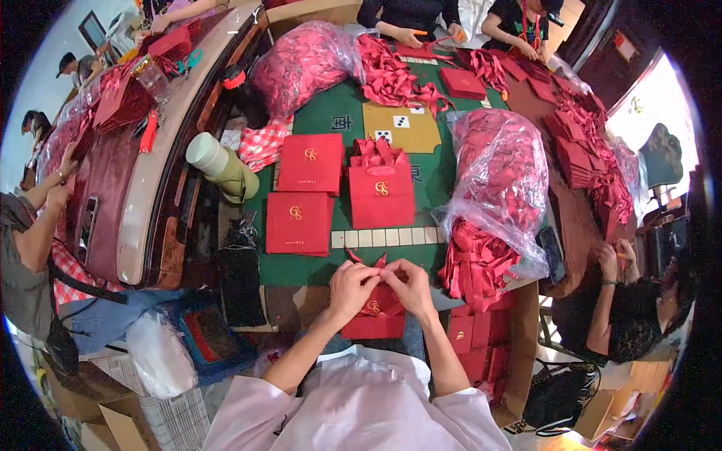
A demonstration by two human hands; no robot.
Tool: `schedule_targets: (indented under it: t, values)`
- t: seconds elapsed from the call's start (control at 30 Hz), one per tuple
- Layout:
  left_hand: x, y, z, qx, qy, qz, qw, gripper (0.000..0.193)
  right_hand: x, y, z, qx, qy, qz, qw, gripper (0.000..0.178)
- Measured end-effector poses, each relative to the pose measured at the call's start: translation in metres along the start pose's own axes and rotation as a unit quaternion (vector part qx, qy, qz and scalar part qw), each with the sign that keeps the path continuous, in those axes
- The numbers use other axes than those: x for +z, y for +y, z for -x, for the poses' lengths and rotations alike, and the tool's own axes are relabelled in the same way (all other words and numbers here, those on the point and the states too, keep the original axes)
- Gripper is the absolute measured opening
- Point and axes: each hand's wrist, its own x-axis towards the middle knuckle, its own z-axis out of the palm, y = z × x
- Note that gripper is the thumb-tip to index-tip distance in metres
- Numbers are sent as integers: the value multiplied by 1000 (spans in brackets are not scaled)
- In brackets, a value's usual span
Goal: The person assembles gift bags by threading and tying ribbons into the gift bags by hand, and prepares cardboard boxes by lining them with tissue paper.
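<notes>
My left hand and my right hand meet at the table's near edge, fingertips pinched together on a red ribbon. One loose end of it sticks up beyond the fingers. Just below them a red paper gift bag with a gold emblem rests at my lap, partly covered by my hands. Farther in on the table, a finished-looking red bag with ribbon handles lies flat. To its left are two stacks of flat red bags, a far stack and a near stack.
A clear plastic sack of red ribbons spills loose ribbons on the right; another sack sits far left. A green bottle stands left. A row of white tiles lines the near side. Co-workers sit around, with a box of bags below right.
</notes>
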Motion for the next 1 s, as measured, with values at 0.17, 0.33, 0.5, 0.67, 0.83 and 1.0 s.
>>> schedule_targets:
  t: [0.17,0.33,0.5,0.67,0.83,1.0]
  values:
    - [0,-1,1,76,21,-51,996,17,-2,7,-2,10,-12,4,1000,16]
    - [-14,3,1,134,45,14,990,28,-12,17,-1,35,3,-129,991,7]
    - [-17,-24,23,-125,-73,263,954,62,-20,21,-7,22,25,-177,984,5]
    - [-13,-35,33,-125,-136,326,927,63,-20,19,-16,42,58,-181,981,8]
    - [-10,-29,41,-70,-163,335,925,68,-19,19,-26,74,27,-164,983,8]
    - [-23,-8,50,-102,-199,266,938,66,-31,22,-49,43,89,-119,988,10]
